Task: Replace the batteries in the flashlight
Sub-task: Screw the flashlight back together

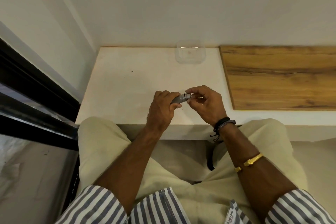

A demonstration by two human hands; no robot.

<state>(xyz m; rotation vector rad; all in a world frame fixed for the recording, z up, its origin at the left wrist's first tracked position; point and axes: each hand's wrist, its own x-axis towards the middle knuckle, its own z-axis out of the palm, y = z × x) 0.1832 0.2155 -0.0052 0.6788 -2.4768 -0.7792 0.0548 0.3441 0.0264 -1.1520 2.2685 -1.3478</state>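
Grey metal shows between the two hands: a small flashlight (179, 99) lies level above the near middle of the pale tabletop (127, 82), held clear of the surface. From the head view, the left hand (161, 109) is wrapped round the flashlight's body, fingers curled over it so that only the right-hand stretch of the barrel shows. At that exposed end sit a few bright rings, which look like threads. The right hand (205, 103) meets it there, thumb and forefinger pinched on the end piece (190, 96), the other fingers loosely bent beneath. Whether that end piece is joined to the barrel or just parted from it I cannot tell; the joint is too small and partly hidden by the fingertips.

On the right wrist are dark cord bracelets (224, 124), and further up that forearm a gold bangle (252, 159). Both forearms come out of rolled blue-and-white striped sleeves (101, 203), above cream trousers (181, 178).

At the far edge of the tabletop, against the white wall, stands a clear plastic container (190, 52), well apart from the hands. To the right of it lies a wood-grain panel (281, 76), flush with the pale surface. A dark window frame (36, 85) runs down the left side.
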